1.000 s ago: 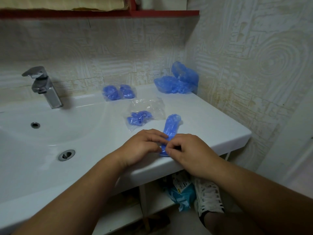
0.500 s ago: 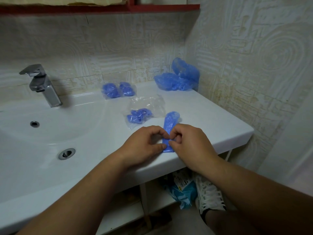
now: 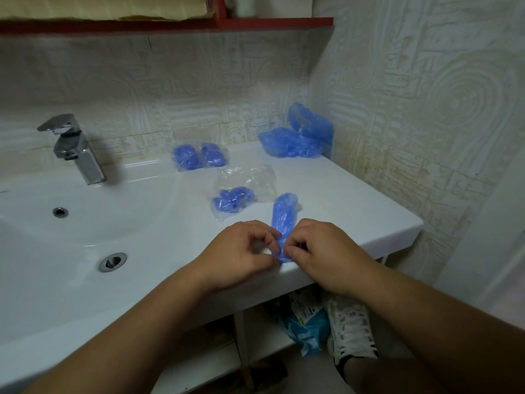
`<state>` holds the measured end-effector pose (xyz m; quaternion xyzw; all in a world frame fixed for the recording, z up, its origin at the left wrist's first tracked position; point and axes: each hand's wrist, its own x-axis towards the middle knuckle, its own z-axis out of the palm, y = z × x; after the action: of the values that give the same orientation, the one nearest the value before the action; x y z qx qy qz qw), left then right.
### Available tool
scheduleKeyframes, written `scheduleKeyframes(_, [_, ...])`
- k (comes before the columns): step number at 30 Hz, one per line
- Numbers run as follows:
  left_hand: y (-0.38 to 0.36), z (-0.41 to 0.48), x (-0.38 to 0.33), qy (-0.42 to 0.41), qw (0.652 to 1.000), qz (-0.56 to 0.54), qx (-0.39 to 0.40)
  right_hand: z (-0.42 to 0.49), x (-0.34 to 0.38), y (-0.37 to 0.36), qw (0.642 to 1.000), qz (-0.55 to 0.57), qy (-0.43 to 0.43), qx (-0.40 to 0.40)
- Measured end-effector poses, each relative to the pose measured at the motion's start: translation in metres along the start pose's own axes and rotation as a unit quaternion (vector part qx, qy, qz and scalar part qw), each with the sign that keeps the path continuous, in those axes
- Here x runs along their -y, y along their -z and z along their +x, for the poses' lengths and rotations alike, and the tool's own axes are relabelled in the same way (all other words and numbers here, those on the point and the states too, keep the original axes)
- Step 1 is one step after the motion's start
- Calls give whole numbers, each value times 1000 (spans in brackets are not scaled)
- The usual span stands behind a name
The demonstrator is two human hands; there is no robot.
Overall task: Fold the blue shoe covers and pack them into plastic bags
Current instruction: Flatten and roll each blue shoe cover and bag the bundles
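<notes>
Sink counter [image 3: 355,200], white. Carried all the stock listed below, to the right of the basin [image 3: 85,223].

Left hand [image 3: 238,251] and right hand [image 3: 321,251]. Met at the front edge of the counter, fingers curled, thumb and fingertips of each pinching the near end of the one shoe cover [image 3: 284,213] under work. Held nothing else.

Loose pile of shoe covers [image 3: 295,137]. Heaped unfolded in the back right corner, well apart from the hands. Counted as work left; number not readable.

Tap [image 3: 74,149], chrome. Stood at the back left of the basin. Played no part in the job.

Open plastic bag [image 3: 247,180]. Lay crumpled between the pile and the hands, with a folded blue bundle in its near-left end and room to spare. Judged part filled.

Packed bag [image 3: 199,156]. Lay at the back edge, holding two tight blue bundles; one bag or two, could not tell. Judged finished.

Shoe cover. Lay flat as a narrow strip running away from the hands, far end free, near end pinched. Judged narrowed lengthwise but not yet folded short, and not yet bagged.
</notes>
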<state>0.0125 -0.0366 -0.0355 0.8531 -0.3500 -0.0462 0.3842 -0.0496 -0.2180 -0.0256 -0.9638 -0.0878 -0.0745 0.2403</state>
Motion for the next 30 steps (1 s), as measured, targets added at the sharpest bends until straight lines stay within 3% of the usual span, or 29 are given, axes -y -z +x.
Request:
scheduleKeyframes(7, [-6,-10,0,4,998,60,-29,-8,3,5,998,64,-8,13])
scheduleKeyframes(11, [-7,-9,1,6,998,58,-31,-9,3,4,999,13,13,38])
scheduleKeyframes(19, [-3,-11,1,21,999,20,-25,1,-2,-3,999,25,-26,-1])
scheduleKeyframes(30, [-17,12,-5,107,985,24,-135,13,4,-14,990,5,-105,-92])
